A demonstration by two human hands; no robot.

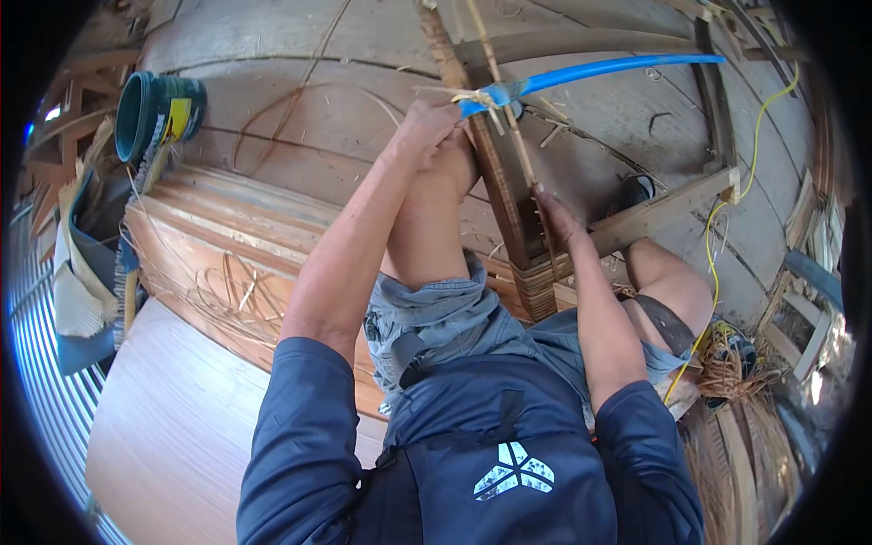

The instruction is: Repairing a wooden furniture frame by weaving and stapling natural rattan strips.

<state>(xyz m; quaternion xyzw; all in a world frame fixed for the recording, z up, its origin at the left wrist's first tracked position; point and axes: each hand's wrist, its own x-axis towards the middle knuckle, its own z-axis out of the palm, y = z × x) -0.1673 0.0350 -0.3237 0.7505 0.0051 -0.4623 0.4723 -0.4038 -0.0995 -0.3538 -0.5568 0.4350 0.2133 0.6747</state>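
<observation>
- Far left, a beige mat [80, 286] hangs at the side.
- Near it, a green bucket [132, 116] with a yellow label lies tipped, its mouth facing left.
- Below, a pale wood sheet [182, 409] spreads beside stacked boards [218, 250], with loose curled fibres [241, 295] on top of the stack.
- The left hand [431, 132] is at the upper part of the post, by the person's left knee, just beside a pale binding [473, 97]. Its fingers are curled; I cannot tell what they grip.
- The brown post [501, 204] slants between the person's legs, down to a wrapped corner [536, 291].
- A thin cane [519, 150] runs along the post, from the top edge toward the right hand.
- The right hand [561, 220] is by the cane's lower part, above the corner; its fingers reach forward, and I cannot tell whether they pinch it.
- A blue strip [609, 75] reaches right from the binding, above a wooden crossbar [668, 207].
- Far right, a yellow cord [711, 272] winds down past a fibre bundle [736, 381].
</observation>
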